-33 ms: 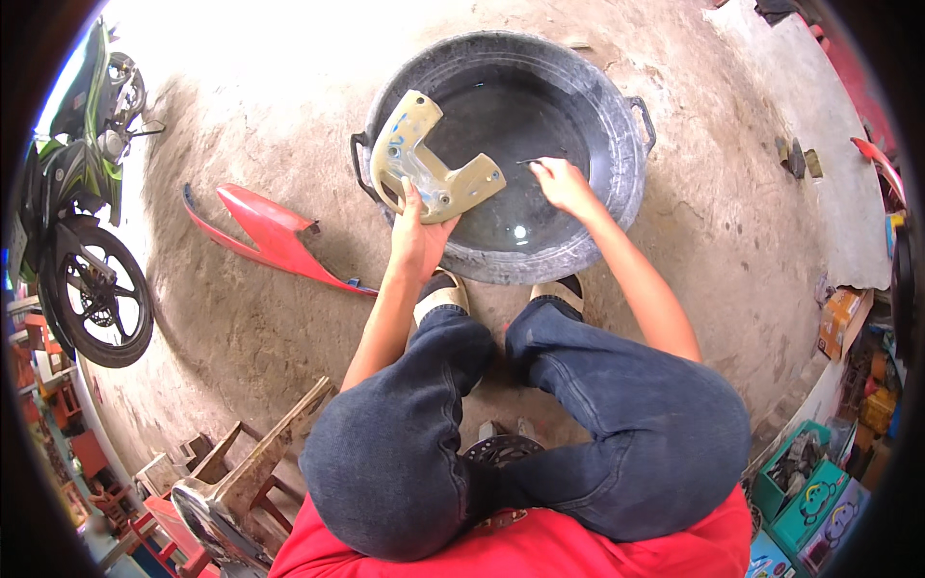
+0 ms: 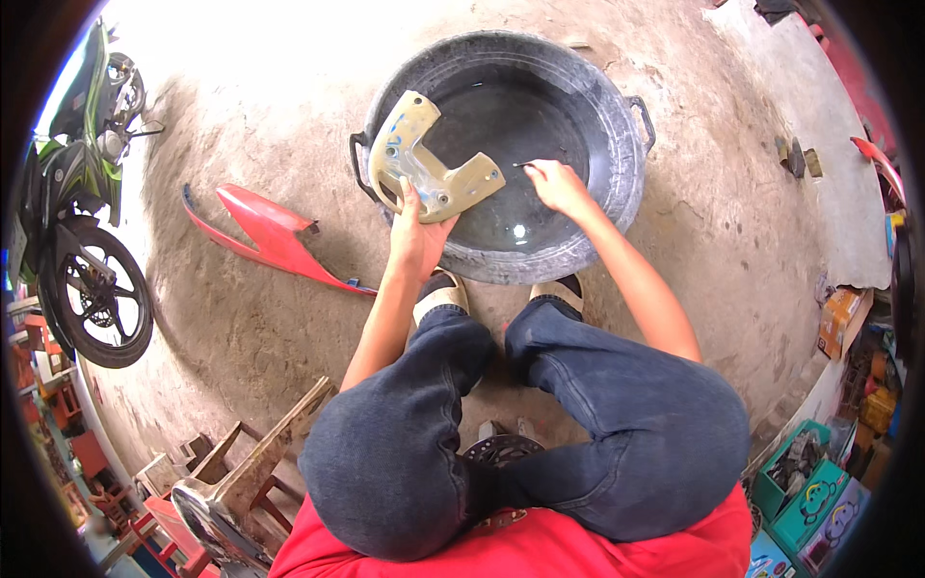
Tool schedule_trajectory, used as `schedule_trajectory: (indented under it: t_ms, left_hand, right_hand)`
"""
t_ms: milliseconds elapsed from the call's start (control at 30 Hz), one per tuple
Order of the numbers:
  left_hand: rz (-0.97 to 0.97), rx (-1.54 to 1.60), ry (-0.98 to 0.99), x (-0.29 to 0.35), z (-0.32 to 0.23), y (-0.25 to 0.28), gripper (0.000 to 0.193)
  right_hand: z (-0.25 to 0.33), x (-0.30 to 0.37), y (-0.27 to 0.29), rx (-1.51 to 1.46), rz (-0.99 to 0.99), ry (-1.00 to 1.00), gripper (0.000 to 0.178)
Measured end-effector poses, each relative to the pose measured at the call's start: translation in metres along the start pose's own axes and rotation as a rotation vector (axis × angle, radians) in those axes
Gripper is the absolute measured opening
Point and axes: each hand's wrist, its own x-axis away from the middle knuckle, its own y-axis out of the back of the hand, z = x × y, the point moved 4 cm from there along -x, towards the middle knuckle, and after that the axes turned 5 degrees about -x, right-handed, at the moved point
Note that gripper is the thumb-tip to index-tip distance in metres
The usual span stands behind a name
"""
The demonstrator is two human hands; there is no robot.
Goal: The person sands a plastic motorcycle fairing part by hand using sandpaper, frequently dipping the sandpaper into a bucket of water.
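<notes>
My left hand [image 2: 418, 239] is closed on the lower edge of a beige, C-shaped plastic panel [image 2: 461, 191] with blue marks and several holes. The panel is tilted over the left side of a large black tub [image 2: 619, 183] that has water in its bottom. Over the tub's middle, just right of the panel and apart from it, my right hand [image 2: 559, 186] pinches a small, thin dark piece [image 2: 522, 164]. That piece is too small to name, and the fingertips cover part of it.
A red curved fairing [image 2: 275, 236] lies on the concrete floor left of the tub. A motorcycle [image 2: 96, 279] stands at the far left. Wooden pieces [image 2: 255, 462] are at lower left. Teal boxes [image 2: 809, 482] and a cardboard box [image 2: 844, 323] stand at right.
My right hand has shifted slightly left, bringing the small dark piece nearer the panel. The left hand and panel stay in place.
</notes>
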Motion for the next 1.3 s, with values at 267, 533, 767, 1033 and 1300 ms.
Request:
schedule_trajectory:
  t_ms: [267,533,767,1033,1300]
  left_hand:
    - [-0.003,0.006,-0.014,0.000,-0.002,-0.003,0.070]
    - [-0.016,0.027,0.013,0.000,-0.003,0.005,0.070]
    - [-0.030,0.041,0.042,0.001,-0.004,0.003,0.070]
    - [-0.030,0.015,0.073,0.004,-0.001,0.006,0.066]
    - [0.046,0.115,0.094,-0.004,0.014,0.014,0.065]
  right_hand:
    - [-0.002,0.005,-0.047,0.290,0.272,0.169,0.029]
    - [0.005,0.004,-0.038,0.443,0.278,0.058,0.026]
    - [0.017,0.010,0.011,0.115,0.075,-0.127,0.022]
    - [0.101,0.060,0.044,-0.223,-0.391,0.220,0.029]
    - [0.137,0.105,-0.012,0.145,-0.268,0.715,0.047]
